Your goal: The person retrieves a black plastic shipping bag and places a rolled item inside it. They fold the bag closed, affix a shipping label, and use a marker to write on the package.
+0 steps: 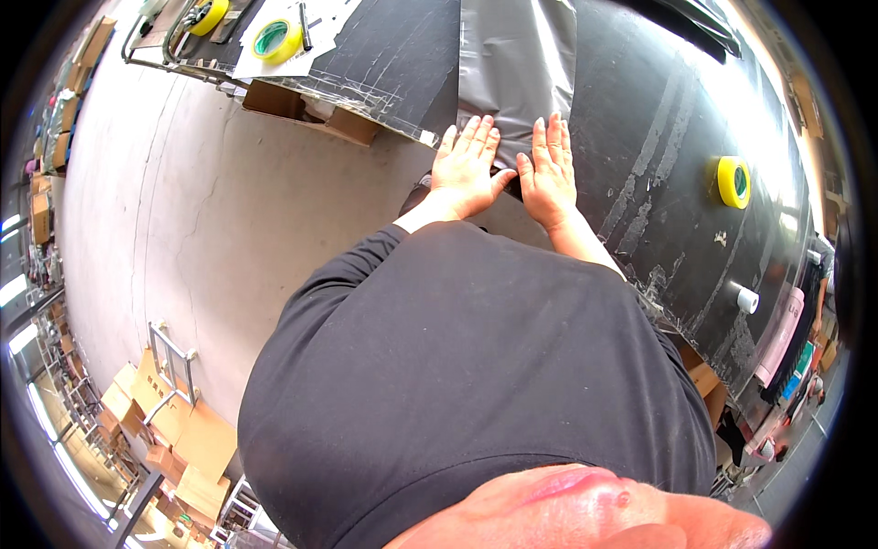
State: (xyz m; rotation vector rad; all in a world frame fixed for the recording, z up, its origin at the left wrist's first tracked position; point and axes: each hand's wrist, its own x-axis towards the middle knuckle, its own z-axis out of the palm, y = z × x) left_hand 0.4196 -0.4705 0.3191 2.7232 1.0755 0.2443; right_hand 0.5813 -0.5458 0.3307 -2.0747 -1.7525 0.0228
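Note:
A long strip of shiny grey plastic film [517, 64] lies across the black worktable [631, 119] and reaches its near edge. My left hand [468, 169] rests flat on the left side of the film's near end, fingers stretched out. Flat on the right side is my right hand [549, 174], its fingers extended too. Both thumbs point inward, with a small gap between them. Neither hand grips anything. Whether the film folds over the table edge under my palms is hidden.
A yellow tape roll [733, 182] and a small white roll [747, 300] sit on the table's right side. Another tape roll [277, 41] lies on white papers [320, 27] beside a black pen [305, 26]. An open cardboard box [311, 114] is below the table edge; flattened cartons [183, 421] stand lower left.

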